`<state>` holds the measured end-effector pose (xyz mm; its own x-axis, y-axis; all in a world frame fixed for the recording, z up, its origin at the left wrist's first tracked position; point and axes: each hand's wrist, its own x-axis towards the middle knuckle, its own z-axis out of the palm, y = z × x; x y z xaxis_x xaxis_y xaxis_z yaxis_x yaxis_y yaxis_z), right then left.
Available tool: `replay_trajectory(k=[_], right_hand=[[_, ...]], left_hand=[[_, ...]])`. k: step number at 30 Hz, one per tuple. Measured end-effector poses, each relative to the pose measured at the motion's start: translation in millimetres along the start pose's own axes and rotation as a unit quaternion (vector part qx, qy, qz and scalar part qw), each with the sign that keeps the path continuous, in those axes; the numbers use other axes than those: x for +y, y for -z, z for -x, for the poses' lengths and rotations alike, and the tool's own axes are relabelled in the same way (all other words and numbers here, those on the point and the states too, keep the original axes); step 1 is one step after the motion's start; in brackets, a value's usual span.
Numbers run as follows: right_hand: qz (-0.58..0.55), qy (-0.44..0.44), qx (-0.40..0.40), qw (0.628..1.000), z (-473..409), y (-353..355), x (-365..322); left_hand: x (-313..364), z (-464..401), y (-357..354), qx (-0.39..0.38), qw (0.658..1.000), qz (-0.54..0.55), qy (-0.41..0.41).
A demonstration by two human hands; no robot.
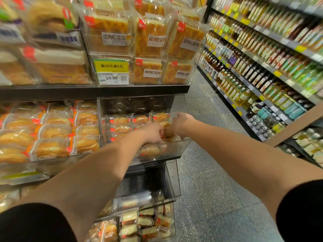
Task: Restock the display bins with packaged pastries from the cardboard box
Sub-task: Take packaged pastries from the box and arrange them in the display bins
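Note:
Both my arms reach into a clear acrylic display bin on the middle shelf. Clear-wrapped packaged pastries with red labels lie in rows inside it. My left hand is down among the front packs with its fingers curled on a pack. My right hand is at the bin's right side, fingers bent into the packs there; its fingertips are hidden. The cardboard box is out of view.
A neighbouring bin at the left is full of wrapped buns. Cake packs fill the shelf above, with a yellow price tag. Lower bins hold more pastries. The speckled aisle floor runs right, beside bottle shelves.

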<state>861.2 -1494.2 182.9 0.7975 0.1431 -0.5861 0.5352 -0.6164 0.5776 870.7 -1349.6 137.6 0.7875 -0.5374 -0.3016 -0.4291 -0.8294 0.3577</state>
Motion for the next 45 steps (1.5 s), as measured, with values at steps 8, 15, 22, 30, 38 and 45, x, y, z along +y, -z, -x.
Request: replay_trajectory(k=[8,15,22,30,38,45], right_hand=[[-0.192,-0.100,0.138,0.966,81,20,6],[-0.477,-0.130,0.170,0.852,144,71,-127],[-0.500,-0.008,0.160,0.851,199,157,-309],[-0.382,0.177,0.166,0.892,215,281,-527],[-0.299,0.354,0.158,0.872,212,386,-716],[-0.260,0.435,0.153,0.848,197,478,-834]], left_hand=[[-19,97,52,0.146,0.975,0.163,0.029],[-66,257,30,0.220,0.945,0.237,0.048],[-169,458,-40,0.229,0.930,0.215,0.192],[-284,689,-137,0.261,0.862,0.251,0.354],[-363,856,-216,0.269,0.761,0.314,0.501],[-435,963,-223,0.302,0.702,0.302,0.570]])
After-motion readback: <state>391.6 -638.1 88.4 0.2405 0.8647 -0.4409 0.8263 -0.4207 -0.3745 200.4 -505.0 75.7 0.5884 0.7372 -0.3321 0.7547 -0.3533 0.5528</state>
